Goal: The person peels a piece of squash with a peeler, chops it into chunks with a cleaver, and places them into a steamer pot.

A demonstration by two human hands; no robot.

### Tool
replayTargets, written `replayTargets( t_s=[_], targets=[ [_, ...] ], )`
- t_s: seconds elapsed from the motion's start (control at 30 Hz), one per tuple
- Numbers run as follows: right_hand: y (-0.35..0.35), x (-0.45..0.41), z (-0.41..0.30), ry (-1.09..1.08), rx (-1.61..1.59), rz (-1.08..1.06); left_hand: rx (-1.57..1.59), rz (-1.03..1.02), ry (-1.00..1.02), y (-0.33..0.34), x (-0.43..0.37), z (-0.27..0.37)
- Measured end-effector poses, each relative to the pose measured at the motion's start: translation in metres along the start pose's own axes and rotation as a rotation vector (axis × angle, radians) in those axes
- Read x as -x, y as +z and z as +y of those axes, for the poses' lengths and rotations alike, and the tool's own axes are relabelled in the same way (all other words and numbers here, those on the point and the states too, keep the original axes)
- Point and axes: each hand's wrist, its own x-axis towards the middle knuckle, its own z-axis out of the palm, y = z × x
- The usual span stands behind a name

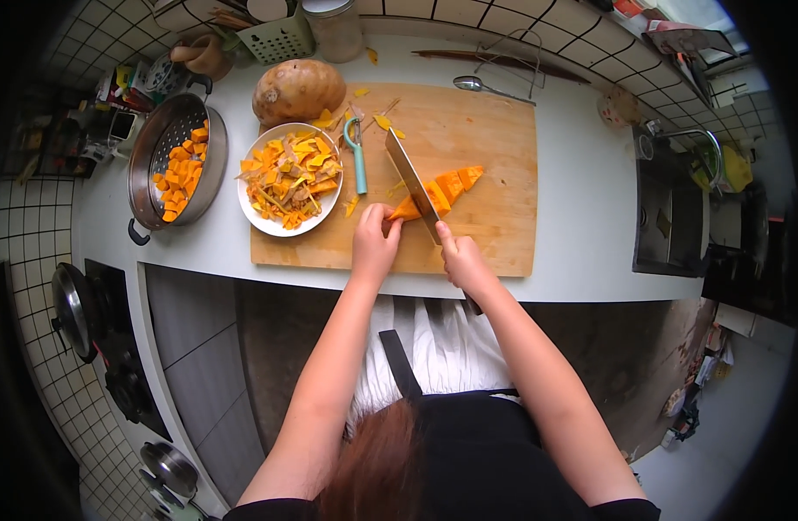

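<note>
My right hand (463, 259) grips the handle of a cleaver (409, 176), its blade standing across a wedge of orange pumpkin (446, 195). The near tip of the wedge is held between the fingers of my left hand (377, 236), just left of the blade. On the blade's far side, cut pieces of pumpkin (469, 176) lie in line, tapering toward the upper right. All of this rests on a wooden cutting board (497, 241). Left of the blade lies a turquoise peeler (358, 163). Part of the wedge is hidden behind the blade.
A white plate (246, 211) heaped with peelings overlaps the board's left side. Behind it sits a large uncut pumpkin (299, 91). Farther left, a steel steamer pot (210, 176) holds orange cubes. A metal spoon (469, 83) lies at the board's back edge. The sink (669, 228) is at right.
</note>
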Motion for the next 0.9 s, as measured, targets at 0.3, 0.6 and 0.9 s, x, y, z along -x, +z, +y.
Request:
replayTargets(
  t_s=[0.3, 0.6, 0.9],
  targets=[
    [-0.027, 0.013, -0.016, 0.033, -0.316, -0.13, -0.196, 0.078, -0.023, 0.004, 0.002, -0.019],
    [-0.063, 0.015, -0.043, -0.239, 0.218, 0.072, -0.349, 0.241, -0.001, -0.018, -0.016, 0.011],
    [-0.068, 0.017, -0.038, -0.522, 0.774, 0.317, -0.409, 0.093, 0.332, -0.014, -0.046, 0.101]
  ],
)
